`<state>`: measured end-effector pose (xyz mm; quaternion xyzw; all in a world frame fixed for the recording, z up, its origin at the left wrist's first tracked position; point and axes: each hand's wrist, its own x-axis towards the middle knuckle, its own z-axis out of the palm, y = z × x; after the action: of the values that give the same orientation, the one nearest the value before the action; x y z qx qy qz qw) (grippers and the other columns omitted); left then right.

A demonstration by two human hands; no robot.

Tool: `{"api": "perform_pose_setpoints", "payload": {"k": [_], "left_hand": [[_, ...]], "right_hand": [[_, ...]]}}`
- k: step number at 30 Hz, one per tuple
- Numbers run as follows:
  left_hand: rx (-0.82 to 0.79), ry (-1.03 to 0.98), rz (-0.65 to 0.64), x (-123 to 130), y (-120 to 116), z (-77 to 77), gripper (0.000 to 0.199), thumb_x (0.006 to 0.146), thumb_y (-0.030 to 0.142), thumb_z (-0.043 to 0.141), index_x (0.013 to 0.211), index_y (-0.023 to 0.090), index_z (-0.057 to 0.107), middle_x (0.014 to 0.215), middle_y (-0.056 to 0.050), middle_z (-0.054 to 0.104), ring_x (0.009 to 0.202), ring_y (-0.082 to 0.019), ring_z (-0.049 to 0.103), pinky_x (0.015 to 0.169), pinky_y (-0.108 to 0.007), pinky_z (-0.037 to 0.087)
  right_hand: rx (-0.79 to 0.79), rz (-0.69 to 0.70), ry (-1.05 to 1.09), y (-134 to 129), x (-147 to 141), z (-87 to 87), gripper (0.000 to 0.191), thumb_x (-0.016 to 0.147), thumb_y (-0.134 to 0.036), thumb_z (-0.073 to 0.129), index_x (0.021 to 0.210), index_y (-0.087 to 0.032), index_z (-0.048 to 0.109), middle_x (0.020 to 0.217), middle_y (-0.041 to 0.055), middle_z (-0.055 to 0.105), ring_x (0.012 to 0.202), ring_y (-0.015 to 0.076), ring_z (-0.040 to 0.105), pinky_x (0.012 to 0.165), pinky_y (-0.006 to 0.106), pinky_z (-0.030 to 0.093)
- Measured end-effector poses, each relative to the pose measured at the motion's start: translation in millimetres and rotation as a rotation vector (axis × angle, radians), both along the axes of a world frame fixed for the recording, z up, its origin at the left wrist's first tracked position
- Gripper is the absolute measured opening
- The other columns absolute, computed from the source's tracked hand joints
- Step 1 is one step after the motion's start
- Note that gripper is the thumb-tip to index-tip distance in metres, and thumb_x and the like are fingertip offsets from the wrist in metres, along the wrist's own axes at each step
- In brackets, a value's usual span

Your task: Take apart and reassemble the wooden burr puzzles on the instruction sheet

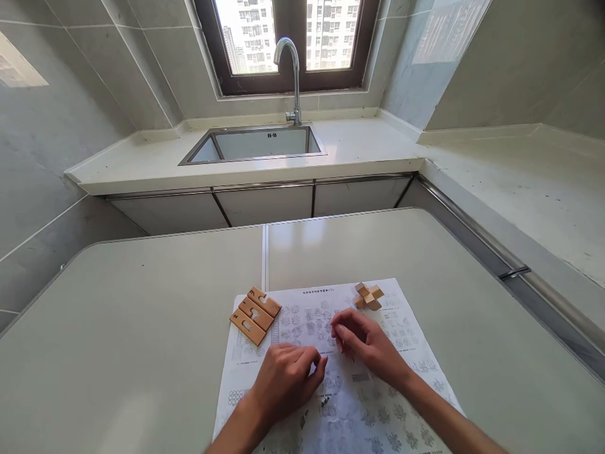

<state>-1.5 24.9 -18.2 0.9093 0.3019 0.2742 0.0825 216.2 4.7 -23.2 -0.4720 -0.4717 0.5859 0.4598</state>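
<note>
My left hand (290, 378) rests over the printed paper sheet (340, 378), its fingers curled in and the thumb near the index finger. Nothing shows in its grasp. Just to the right, my right hand (363, 343) hovers low over the same sheet with loosely closed fingers, and no object is visible in them. Beyond the right hand sits a cross-shaped wooden burr puzzle (368, 296). At the sheet's upper left lie flat wooden puzzle pieces (255, 315) side by side, with cut-out slots and numbers; they are nearest to my left hand, apart from it.
The sheet lies on a pale table (142, 328) with a seam (265, 258) across it. Past the far edge is a counter (368, 142) with a sink (259, 142) and a tall faucet (296, 82) under a window. Another counter (529, 183) runs along the right.
</note>
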Motion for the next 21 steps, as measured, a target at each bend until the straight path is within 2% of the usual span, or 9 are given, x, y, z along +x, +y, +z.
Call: {"api": "perform_pose_setpoints", "payload": {"k": [3, 7, 21], "left_hand": [[-0.013, 0.026, -0.02, 0.1, -0.3, -0.5, 0.034, 0.103, 0.019, 0.053, 0.069, 0.021, 0.05, 0.051, 0.005, 0.057, 0.042, -0.012, 0.055, 0.049, -0.029, 0.031], [-0.025, 0.036, -0.017, -0.3, 0.6, -1.1, 0.034, 0.103, 0.019, 0.052, 0.069, 0.021, 0.05, 0.051, 0.004, 0.057, 0.043, -0.012, 0.056, 0.05, -0.029, 0.03], [-0.031, 0.044, -0.036, -0.6, 1.0, -2.7, 0.033, 0.103, 0.019, 0.052, 0.07, 0.021, 0.052, 0.052, 0.004, 0.058, 0.043, -0.011, 0.053, 0.049, -0.029, 0.03]], "right_hand": [[-0.156, 0.005, 0.288, 1.8, 1.0, 0.7, 0.03, 0.096, -0.05, 0.072, 0.101, -0.02, 0.067, 0.085, 0.0017, 0.064, 0.06, 0.0118, 0.056, 0.045, 0.021, 0.04], [-0.289, -0.042, 0.478, 5.0, 3.0, 0.0, 0.032, 0.09, -0.049, 0.079, 0.094, -0.02, 0.067, 0.08, 0.0003, 0.061, 0.057, 0.0102, 0.052, 0.039, 0.018, 0.032], [-0.364, -0.136, 0.633, 9.7, 9.0, -2.2, 0.037, 0.09, -0.057, 0.074, 0.093, -0.021, 0.066, 0.08, -0.0004, 0.06, 0.055, 0.0096, 0.049, 0.045, 0.021, 0.033]]}}
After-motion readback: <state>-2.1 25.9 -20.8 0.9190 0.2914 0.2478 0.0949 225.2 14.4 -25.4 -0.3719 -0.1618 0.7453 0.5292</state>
